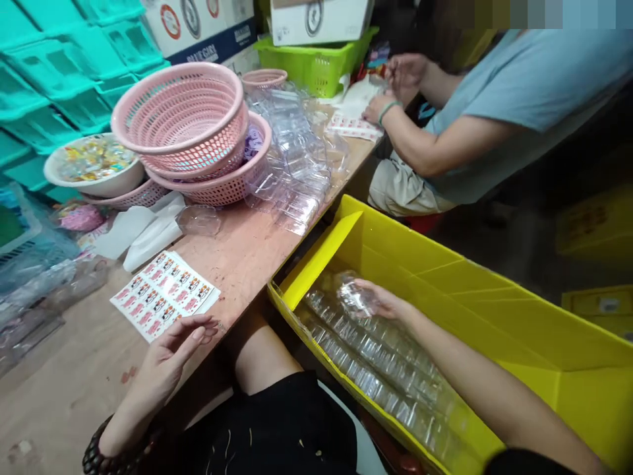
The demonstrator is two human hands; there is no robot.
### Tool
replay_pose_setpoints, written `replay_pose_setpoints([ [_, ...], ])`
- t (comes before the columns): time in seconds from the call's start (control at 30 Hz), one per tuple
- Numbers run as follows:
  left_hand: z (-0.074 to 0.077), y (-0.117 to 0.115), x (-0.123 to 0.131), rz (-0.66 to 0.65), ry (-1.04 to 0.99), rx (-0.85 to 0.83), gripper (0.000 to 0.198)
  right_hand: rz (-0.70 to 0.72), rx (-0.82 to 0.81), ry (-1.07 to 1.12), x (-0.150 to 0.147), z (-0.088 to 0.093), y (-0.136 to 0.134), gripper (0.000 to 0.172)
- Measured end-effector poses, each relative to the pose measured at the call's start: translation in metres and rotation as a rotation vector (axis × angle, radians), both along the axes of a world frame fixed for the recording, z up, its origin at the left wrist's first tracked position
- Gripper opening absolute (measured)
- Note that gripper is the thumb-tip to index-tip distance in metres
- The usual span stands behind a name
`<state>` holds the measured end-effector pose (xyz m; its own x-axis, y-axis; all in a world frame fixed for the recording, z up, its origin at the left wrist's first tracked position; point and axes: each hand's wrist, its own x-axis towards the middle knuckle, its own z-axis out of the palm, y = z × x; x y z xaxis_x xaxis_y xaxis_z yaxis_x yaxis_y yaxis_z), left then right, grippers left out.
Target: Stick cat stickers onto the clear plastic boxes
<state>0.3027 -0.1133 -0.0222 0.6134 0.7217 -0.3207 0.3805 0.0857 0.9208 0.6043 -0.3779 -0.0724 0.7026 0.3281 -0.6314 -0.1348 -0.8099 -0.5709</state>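
Observation:
My right hand [388, 302] reaches into a long yellow box [420, 260] and grips a clear plastic container [355, 295]. Beneath it, rows of similar clear containers [380, 359] lie along the bottom of the box. My left hand [178, 349] hovers at the table's edge, its fingers stretched out and nothing in them. Just beyond those fingers lie sheets of printed stickers [165, 293], stacked a little askew on the wooden table [247, 254]. A dark bead bracelet [119, 445] circles my left wrist.
Pink baskets [182, 112] are stacked behind the stickers, beside a white bowl [84, 178] of small wrapped pieces. Clear plastic shells [297, 158] pile up to their right. A co-worker [475, 138] sits at the far right, hands over another sticker sheet [353, 125].

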Motion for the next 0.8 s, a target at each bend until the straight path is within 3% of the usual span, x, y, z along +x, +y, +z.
replay_pose_setpoints([
  [0.07, 0.003, -0.009, -0.003, -0.029, -0.057, -0.046, 0.031, 0.027, 0.102, 0.061, 0.010, 0.030, -0.012, 0.065],
  [0.1, 0.006, -0.013, -0.005, -0.037, -0.096, -0.083, 0.028, -0.039, 0.252, 0.127, 0.014, 0.046, -0.010, 0.075],
  [0.17, 0.013, -0.017, -0.010, -0.055, -0.209, -0.201, 0.024, -0.022, 0.446, 0.126, 0.012, 0.078, 0.017, 0.094],
  [0.27, 0.020, -0.007, -0.029, 0.115, -0.353, -0.240, 0.039, 0.381, 0.543, -0.052, -0.037, 0.119, 0.116, 0.107],
  [0.37, 0.022, 0.016, -0.066, 0.481, -0.502, -0.304, 0.058, 0.824, 0.525, -0.223, -0.147, 0.146, 0.239, 0.110],
  [0.47, 0.019, 0.042, -0.115, 0.812, -0.593, -0.362, 0.065, 1.022, 0.495, -0.347, -0.263, 0.148, 0.341, 0.092],
  [0.53, 0.018, 0.060, -0.147, 0.928, -0.632, -0.387, 0.062, 1.059, 0.414, -0.382, -0.322, 0.139, 0.384, 0.093],
  [0.63, 0.020, 0.081, -0.182, 0.991, -0.672, -0.400, 0.041, 1.052, 0.344, -0.462, -0.377, 0.122, 0.414, 0.095],
  [0.7, 0.023, 0.092, -0.197, 0.999, -0.689, -0.391, 0.033, 1.049, 0.358, -0.522, -0.396, 0.117, 0.420, 0.094],
  [0.8, 0.027, 0.106, -0.208, 1.046, -0.718, -0.337, 0.036, 1.028, 0.413, -0.619, -0.412, 0.123, 0.434, 0.090],
])
